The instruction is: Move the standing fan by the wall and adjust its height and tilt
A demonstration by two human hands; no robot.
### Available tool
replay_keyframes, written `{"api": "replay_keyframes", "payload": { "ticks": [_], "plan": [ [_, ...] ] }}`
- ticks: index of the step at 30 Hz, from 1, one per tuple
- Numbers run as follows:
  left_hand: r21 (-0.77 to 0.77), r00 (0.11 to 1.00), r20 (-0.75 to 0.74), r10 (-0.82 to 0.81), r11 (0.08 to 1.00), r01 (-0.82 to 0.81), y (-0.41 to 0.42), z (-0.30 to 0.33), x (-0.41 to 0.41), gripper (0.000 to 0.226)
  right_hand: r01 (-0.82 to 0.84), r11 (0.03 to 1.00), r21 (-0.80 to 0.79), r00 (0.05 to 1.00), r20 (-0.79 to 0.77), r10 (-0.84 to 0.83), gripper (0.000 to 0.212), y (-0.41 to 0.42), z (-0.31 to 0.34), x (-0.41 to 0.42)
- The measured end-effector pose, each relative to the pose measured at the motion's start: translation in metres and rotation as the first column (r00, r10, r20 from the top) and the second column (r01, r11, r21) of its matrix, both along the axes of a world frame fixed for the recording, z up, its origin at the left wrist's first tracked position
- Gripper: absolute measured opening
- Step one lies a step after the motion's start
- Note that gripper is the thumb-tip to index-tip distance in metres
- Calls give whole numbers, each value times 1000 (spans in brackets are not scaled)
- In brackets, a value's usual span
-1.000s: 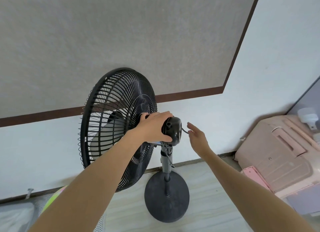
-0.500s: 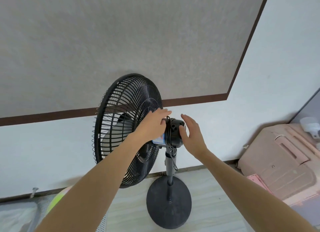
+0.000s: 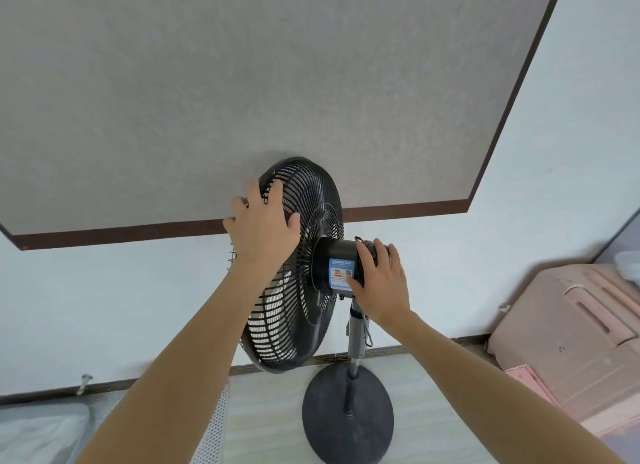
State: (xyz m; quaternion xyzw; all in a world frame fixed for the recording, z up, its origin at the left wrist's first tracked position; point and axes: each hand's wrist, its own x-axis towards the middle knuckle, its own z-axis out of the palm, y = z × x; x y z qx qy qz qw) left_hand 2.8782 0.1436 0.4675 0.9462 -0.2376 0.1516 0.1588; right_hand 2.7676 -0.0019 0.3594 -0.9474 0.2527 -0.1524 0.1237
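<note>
Both hands (image 3: 263, 228) on fan (image 3: 304, 256), beside wall (image 3: 104, 308)

**A plain room corner with pale walls and a light floor**

A large grey textured panel (image 3: 242, 83) with a dark brown border (image 3: 121, 233) fills the upper frame. Below it runs a white wall (image 3: 104, 308) down to a brown baseboard (image 3: 41, 392). The floor (image 3: 270, 422) is pale wood-grain. A pink plastic unit (image 3: 571, 335) sits at the right edge, and white perforated mesh (image 3: 213, 429) lies lower left.

Room being lit evenly by soft daylight; faint shadow being cast behind black wire fan cage (image 3: 304, 256); edges being bowed by wide-angle lens.
</note>
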Motion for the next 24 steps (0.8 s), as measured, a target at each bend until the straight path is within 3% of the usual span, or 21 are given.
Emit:
{"api": "replay_keyframes", "payload": {
  "ticks": [5,10,13,16,21,24],
  "plan": [
    [29,993,100,-69,997,66,0,14,-16,50,-77,965,252,997,50,66,63,-27,17,-4],
    [-131,956,254,-147,974,185,-6,17,-26,34,-43,995,94,989,-141,56,70,-57,28,-5],
    [-173,949,290,-122,969,177,-9,14,-26,37,-45,993,109,981,-183,64,71,-58,35,-4],
    [-179,962,243,-128,968,174,-10,16,-22,36,-46,992,117,978,-195,69,72,-57,35,-3],
    [-252,953,2,-302,922,293,-16,16,-9,39,-42,992,122,978,-198,66,69,-48,33,0],
    [-125,945,-47,-323,941,315,-19,15,-8,51,-9,988,151,994,-104,25,65,-42,42,8]
  ]
}}
